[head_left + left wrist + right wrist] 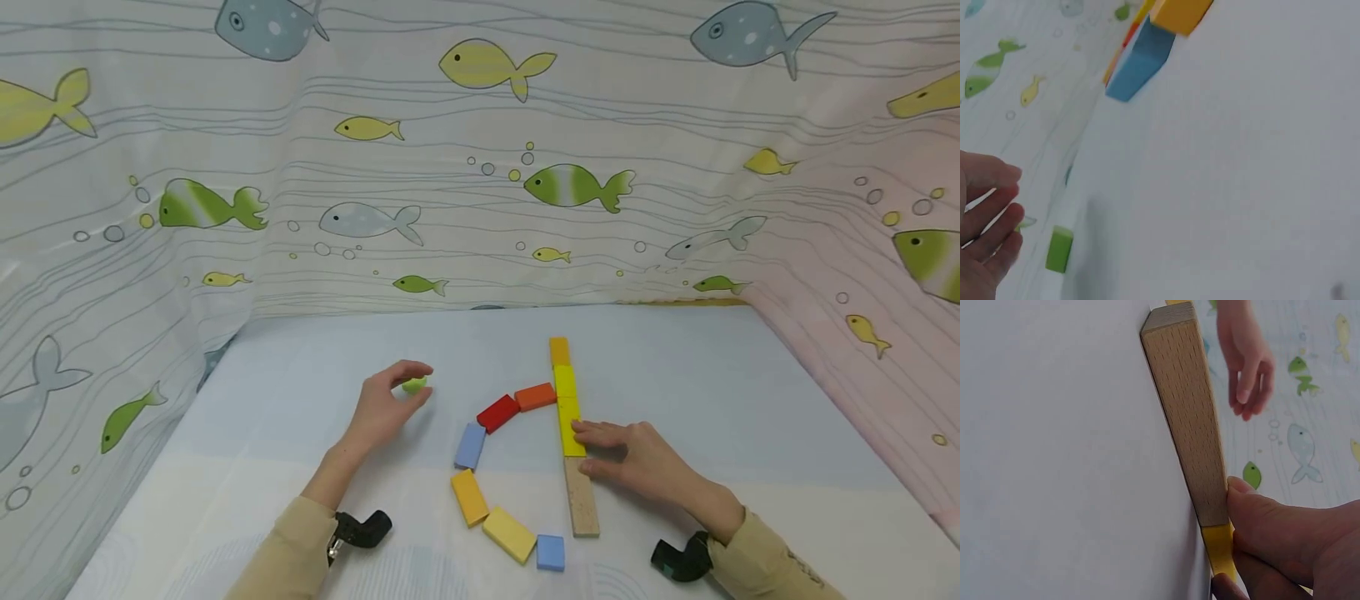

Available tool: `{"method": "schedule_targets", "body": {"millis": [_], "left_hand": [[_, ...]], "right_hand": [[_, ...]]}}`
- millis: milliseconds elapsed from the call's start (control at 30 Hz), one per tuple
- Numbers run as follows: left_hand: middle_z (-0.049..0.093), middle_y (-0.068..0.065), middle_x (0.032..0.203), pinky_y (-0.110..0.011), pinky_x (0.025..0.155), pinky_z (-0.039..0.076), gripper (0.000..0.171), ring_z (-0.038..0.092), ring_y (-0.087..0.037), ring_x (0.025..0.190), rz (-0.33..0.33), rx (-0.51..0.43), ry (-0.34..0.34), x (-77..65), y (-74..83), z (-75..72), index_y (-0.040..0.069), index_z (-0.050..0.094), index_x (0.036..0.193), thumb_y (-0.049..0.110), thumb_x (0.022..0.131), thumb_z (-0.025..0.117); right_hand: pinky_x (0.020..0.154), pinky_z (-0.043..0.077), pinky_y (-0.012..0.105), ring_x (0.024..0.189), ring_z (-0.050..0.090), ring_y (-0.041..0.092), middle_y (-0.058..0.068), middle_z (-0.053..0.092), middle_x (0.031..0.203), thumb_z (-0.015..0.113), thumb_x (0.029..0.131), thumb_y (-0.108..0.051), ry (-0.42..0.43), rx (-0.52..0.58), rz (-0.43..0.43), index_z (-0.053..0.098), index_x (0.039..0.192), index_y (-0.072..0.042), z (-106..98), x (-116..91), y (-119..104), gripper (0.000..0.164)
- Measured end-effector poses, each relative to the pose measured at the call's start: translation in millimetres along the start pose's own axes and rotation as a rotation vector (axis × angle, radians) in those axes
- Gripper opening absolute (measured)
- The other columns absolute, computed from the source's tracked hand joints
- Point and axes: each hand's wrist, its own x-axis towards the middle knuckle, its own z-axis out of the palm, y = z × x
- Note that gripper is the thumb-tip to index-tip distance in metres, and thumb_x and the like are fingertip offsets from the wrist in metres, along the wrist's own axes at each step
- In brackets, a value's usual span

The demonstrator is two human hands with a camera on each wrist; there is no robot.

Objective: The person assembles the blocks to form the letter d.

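Note:
A small green block (414,385) lies on the left of the table, partly covered by my left hand (386,408). Thumb and fingers curve around it with a gap; in the left wrist view the green block (1059,249) is apart from the fingertips. My right hand (645,458) is at a straight row of blocks. Its fingertips rest on the long yellow block (571,429), while the thumb touches the edge of the plain wooden block (582,500) close to where the two meet. In the right wrist view that wooden block (1185,419) runs up from the thumb.
Left of the row curves an arc of blocks: orange-red (536,397), red (498,413), blue (470,446), orange (470,498), pale yellow (509,535) and a small blue one (551,552). A fish-printed curtain (480,167) surrounds the table (337,342).

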Motion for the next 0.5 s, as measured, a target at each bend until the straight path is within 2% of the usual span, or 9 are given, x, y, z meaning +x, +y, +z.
{"method": "schedule_targets", "body": {"millis": [100,200,333,500], "left_hand": [[0.069,-0.01,0.122,-0.051,0.109,0.044,0.031,0.06,-0.031,0.123,-0.033,0.0,0.012,6.6,-11.8,-7.0,0.01,0.068,0.12,0.009,0.089,0.074],[0.067,-0.012,0.127,-0.052,0.112,0.041,0.037,0.055,-0.034,0.129,-0.056,0.018,-0.006,10.6,-17.7,-10.9,0.008,0.066,0.125,0.008,0.089,0.073],[0.065,-0.014,0.13,-0.052,0.112,0.04,0.042,0.054,-0.036,0.13,-0.065,0.036,-0.029,15.3,-22.3,-11.9,0.005,0.064,0.128,0.006,0.087,0.074],[0.066,-0.014,0.13,-0.05,0.111,0.043,0.04,0.056,-0.036,0.128,-0.088,0.042,-0.054,18.8,-28.9,-9.9,0.005,0.064,0.126,0.005,0.087,0.073]], "right_hand": [[0.1,0.05,0.05,0.127,0.059,0.027,-0.002,0.065,0.133,0.073,0.088,-0.046,-0.003,0.008,-0.001,0.069,0.127,-0.013,1,0,0,0.052],[0.102,0.05,0.049,0.129,0.058,0.025,-0.003,0.065,0.134,0.074,0.087,-0.046,-0.011,0.014,0.014,0.069,0.128,-0.013,1,0,0,0.053],[0.103,0.049,0.05,0.129,0.058,0.025,-0.004,0.064,0.135,0.074,0.087,-0.046,-0.011,0.016,0.022,0.069,0.128,-0.013,0,0,0,0.053],[0.102,0.049,0.051,0.129,0.058,0.027,-0.003,0.064,0.135,0.074,0.087,-0.046,-0.014,0.019,0.028,0.069,0.128,-0.013,-1,0,-1,0.052]]}}
